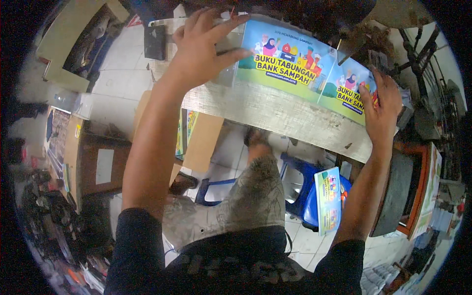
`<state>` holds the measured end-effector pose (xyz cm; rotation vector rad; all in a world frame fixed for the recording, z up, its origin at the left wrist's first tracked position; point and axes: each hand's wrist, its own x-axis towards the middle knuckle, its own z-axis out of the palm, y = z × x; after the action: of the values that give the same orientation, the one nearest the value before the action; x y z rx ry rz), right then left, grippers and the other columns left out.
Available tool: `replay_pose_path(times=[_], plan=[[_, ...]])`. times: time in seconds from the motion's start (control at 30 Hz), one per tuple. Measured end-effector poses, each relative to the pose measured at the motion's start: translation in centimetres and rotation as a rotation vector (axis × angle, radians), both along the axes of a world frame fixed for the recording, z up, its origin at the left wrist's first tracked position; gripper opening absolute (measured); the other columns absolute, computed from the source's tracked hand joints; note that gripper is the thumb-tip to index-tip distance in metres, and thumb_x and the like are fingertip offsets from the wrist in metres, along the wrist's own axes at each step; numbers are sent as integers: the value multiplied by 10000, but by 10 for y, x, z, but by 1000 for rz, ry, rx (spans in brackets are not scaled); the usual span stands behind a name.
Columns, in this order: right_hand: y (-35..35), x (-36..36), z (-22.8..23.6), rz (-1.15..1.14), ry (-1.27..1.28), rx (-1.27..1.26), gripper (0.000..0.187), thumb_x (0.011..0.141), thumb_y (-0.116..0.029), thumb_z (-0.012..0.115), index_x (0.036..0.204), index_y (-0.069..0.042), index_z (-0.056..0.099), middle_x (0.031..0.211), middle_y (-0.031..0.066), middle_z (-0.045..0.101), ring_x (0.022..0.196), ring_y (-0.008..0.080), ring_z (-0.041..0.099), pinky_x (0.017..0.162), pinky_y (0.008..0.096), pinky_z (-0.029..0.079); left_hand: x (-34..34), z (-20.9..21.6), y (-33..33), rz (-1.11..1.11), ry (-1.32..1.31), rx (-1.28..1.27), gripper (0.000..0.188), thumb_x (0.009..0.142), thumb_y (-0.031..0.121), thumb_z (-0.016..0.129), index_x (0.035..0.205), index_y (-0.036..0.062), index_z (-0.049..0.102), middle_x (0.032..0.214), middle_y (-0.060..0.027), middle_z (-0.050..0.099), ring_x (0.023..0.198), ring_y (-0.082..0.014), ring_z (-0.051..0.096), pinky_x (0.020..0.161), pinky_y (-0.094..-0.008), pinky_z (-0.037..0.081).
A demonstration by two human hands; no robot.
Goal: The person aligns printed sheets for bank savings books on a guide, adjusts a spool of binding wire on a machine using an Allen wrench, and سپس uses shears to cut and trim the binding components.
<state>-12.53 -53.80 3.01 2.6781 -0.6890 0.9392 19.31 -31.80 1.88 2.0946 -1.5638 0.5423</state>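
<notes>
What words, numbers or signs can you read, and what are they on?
Printed sheet on the table: big yellow lettering, clear, but I can't copy it.
Colourful paper on the blue seat: too small.
Black shirt: faded lettering, too dim.
Anything else: too small or blurred.

A pale strip of table (275, 110) lay open along its near edge from 11 to 3 o'clock, leaving a hand room to pass in front of the printed sheets (282, 84) at 1. Farther in, the left hand (204, 44) at 11 and the right hand (386, 101) at 2 stood in the way, with a dark block (155, 43) and dark metal bars (412, 58) beyond them. Below the table, a cardboard flap (204, 142) at 9, a bent leg (255, 194) at 5 and a blue stool (309, 210) at 4 narrowed the passage.
</notes>
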Motion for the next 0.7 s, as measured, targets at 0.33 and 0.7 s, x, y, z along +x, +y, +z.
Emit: replay_pose_path(times=[0.33,0.7], plan=[[-1,8,-1,-3,-20,-59,463,871,-428,634,1245,-157,630,834,150,545,800,310,548,709,440,410,2,1,0,87,-49,63,637,778,556,696,1361,377,512,1466,-161,381,1379,-359,303,1078,-580,246],[-7,-20,-26,-397,-162,13,668,857,-547,610,1359,-118,511,1389,168,464,1333,309,388,1069,626,161,-11,0,-2,-66,112,-76,599,767,408,768,1311,233,590,1459,-214,379,1399,-372,267,1131,-476,242]])
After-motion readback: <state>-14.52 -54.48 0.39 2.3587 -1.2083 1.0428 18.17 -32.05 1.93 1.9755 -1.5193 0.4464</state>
